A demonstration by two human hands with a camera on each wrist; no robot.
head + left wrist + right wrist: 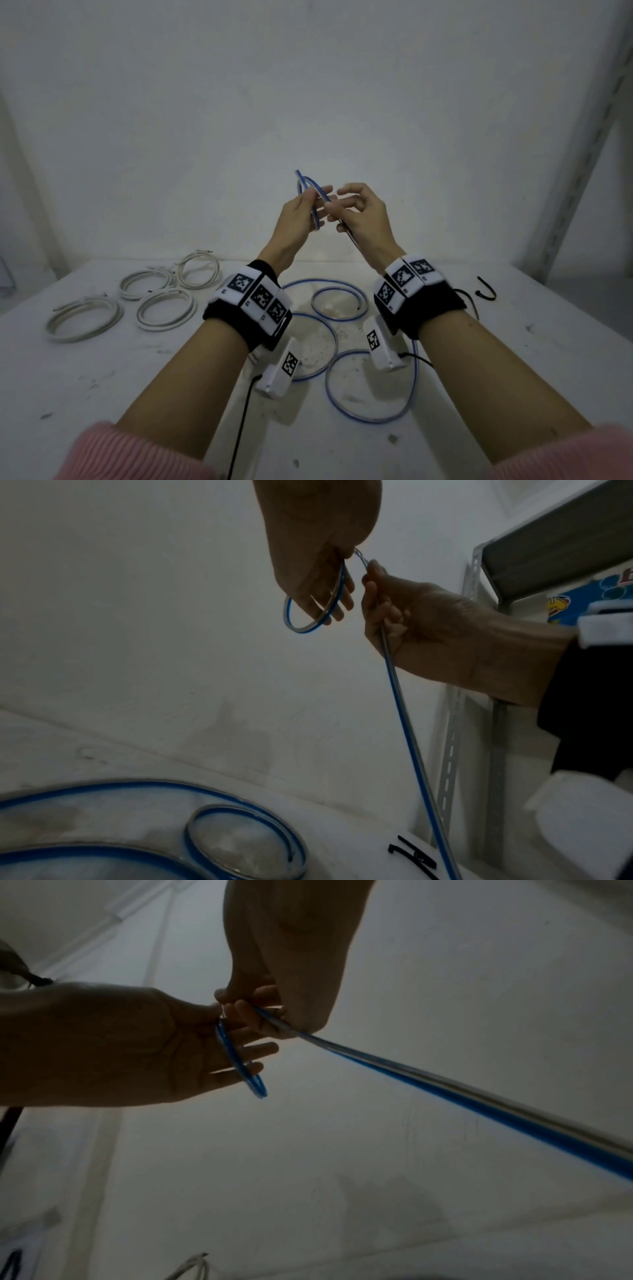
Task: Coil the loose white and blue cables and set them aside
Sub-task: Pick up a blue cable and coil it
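Head view, hands [334,212] pinching blue cable [317,192], its slack hidden behind wrists

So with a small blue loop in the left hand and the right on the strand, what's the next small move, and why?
Probably the right hand slides down the blue cable and brings another turn up to the left hand, which holds a small loop. Most of the cable still lies uncoiled on the table.
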